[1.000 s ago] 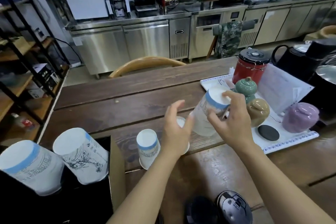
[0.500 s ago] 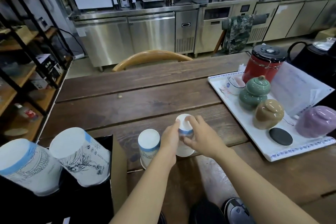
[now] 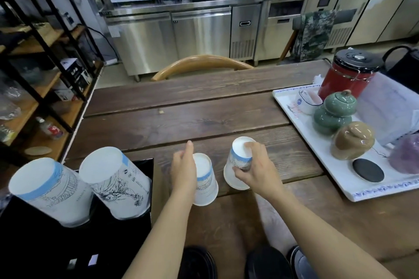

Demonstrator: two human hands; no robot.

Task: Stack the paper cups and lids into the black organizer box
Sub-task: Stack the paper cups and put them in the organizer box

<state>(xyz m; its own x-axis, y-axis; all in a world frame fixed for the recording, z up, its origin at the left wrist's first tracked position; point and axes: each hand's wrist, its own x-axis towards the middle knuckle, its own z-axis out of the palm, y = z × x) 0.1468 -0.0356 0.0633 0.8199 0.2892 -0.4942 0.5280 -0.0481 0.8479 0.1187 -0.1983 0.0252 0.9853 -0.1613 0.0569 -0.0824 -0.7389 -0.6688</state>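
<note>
Upturned white-and-blue paper cups (image 3: 205, 180) sit mid-desk: my right hand (image 3: 256, 171) clamps the right one (image 3: 238, 165), left hand (image 3: 183, 171) loosely cups the other; I'd nest them squarely, then carry to the black organizer box (image 3: 74, 244).

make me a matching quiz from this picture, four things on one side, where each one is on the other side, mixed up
Things:
1. two large paper cups
2. green jar
3. small cup under the right hand
4. chair back

Places:
A. beyond the far edge of the table
B. on the white tray
C. upside down in the black organizer box
D. upside down on the wooden table

Pairs: 1-C, 2-B, 3-D, 4-A
</note>
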